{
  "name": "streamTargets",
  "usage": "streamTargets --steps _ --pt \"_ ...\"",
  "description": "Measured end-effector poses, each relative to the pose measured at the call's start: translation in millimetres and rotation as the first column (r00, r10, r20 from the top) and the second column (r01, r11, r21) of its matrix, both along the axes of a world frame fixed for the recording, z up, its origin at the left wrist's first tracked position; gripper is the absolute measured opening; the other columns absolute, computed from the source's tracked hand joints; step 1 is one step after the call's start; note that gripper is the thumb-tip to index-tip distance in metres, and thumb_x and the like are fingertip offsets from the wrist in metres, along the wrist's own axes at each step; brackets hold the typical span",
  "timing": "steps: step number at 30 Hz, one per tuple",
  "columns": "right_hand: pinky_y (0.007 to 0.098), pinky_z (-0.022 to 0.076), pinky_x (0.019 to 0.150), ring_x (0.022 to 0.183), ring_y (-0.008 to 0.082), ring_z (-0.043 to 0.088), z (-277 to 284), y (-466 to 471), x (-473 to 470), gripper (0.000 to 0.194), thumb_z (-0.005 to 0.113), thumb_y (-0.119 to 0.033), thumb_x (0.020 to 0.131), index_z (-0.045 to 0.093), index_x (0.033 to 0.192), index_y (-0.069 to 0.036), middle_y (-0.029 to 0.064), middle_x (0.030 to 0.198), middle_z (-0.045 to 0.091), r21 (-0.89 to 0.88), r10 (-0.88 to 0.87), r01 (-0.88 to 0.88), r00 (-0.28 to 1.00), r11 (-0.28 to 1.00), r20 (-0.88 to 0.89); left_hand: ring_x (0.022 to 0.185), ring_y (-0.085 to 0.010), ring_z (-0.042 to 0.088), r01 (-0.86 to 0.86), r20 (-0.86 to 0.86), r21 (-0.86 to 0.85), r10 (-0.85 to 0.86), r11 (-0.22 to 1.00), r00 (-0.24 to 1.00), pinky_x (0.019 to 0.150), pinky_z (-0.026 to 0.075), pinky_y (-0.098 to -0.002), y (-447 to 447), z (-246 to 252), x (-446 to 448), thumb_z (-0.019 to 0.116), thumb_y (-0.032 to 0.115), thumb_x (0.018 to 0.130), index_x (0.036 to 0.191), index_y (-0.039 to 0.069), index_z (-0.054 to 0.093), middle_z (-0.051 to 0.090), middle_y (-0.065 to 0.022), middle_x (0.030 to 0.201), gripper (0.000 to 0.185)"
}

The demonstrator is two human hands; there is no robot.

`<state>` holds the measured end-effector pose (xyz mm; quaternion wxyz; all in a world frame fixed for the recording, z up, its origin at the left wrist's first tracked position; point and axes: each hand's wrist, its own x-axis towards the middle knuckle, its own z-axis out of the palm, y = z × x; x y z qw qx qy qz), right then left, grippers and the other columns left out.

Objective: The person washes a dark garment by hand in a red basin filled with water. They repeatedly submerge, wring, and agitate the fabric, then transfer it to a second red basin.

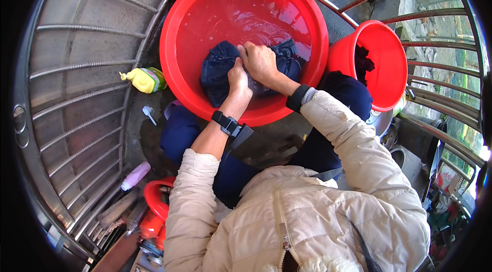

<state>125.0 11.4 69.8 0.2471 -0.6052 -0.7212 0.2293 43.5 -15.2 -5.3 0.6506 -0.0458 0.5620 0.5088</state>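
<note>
A large round red plastic basin holds water with a few bubbles. Dark blue denim cloth lies in it, partly under water, on the side near me. My left hand and my right hand meet over the middle of the denim, the right one closed like a fist beside the left thumb. Both grip the wet cloth between them, though the bunched part is mostly hidden by the fingers. Denim spreads out on either side of my hands.
Right of the basin a red plastic bucket leans with dark cloth inside. At left are a yellow detergent bottle, a white plastic scoop and a pink bottle on the floor. Metal railings stand on both sides.
</note>
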Motion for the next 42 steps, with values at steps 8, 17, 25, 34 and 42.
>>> streamTargets --steps 8,17,25,34,42 --pt "0.0451 0.0520 0.056 0.058 0.0367 0.064 -8.7 -11.5 -9.0 0.029 0.059 -0.030 0.088 0.057 0.073 -0.005 0.0179 0.063 0.063 0.157 0.132 -0.112 0.984 0.981 -0.120 0.068 -0.0172 0.056 0.174 0.107 0.358 -0.225 0.918 0.968 0.070 0.049 -0.0363 5.5 8.6 -22.2 0.036 0.035 0.100 0.070 0.015 0.046 0.053 -0.0018 0.070 0.038" --pt "0.0325 0.0449 0.084 0.097 0.0181 0.055 -33.8 58.7 40.9 0.055 0.056 -0.050 0.091 0.059 0.106 0.003 0.0117 0.101 0.061 -0.632 -0.222 -0.258 0.786 0.730 -0.577 0.098 -0.0218 0.060 0.793 -0.791 -0.044 -0.506 0.607 0.344 0.085 0.045 -0.0324 17.2 78.1 -31.0 0.074 0.038 0.079 0.111 -0.002 0.061 0.064 -0.0151 0.104 0.052" --pt "0.0321 0.0387 0.097 0.112 0.0219 0.050 8.9 59.3 64.8 0.067 0.081 -0.026 0.073 0.050 0.125 0.003 0.0133 0.116 0.056 -0.368 0.149 -0.584 0.652 0.724 -0.743 0.082 -0.0201 0.061 0.751 -0.965 0.204 0.000 0.628 0.262 0.074 0.046 -0.0305 23.1 95.3 -51.6 0.074 0.015 0.074 0.077 -0.004 0.063 0.062 -0.0071 0.088 0.022" --pt "0.0272 0.0495 0.081 0.089 0.0144 0.061 -9.4 69.2 72.3 0.035 0.068 -0.004 0.081 0.059 0.114 0.005 0.0075 0.103 0.066 -0.472 -0.059 -0.438 0.682 0.765 -0.729 0.095 -0.0122 0.056 0.091 -0.121 0.401 -0.045 0.912 0.992 0.088 0.042 -0.0270 29.6 65.4 -75.6 0.069 0.015 0.084 0.097 0.005 0.063 0.062 -0.0034 0.097 0.018" --pt "0.0374 0.0516 0.072 0.083 0.0305 0.065 4.7 20.1 21.8 0.027 0.060 -0.024 0.088 0.057 0.092 0.003 0.0185 0.088 0.065 -0.323 0.055 -0.245 0.864 0.914 -0.501 0.094 -0.0241 0.064 0.080 0.102 0.198 -0.102 0.977 0.990 0.090 0.049 -0.0392 35.4 17.4 -69.5 0.056 0.023 0.093 0.106 0.004 0.064 0.067 -0.0116 0.103 0.025"
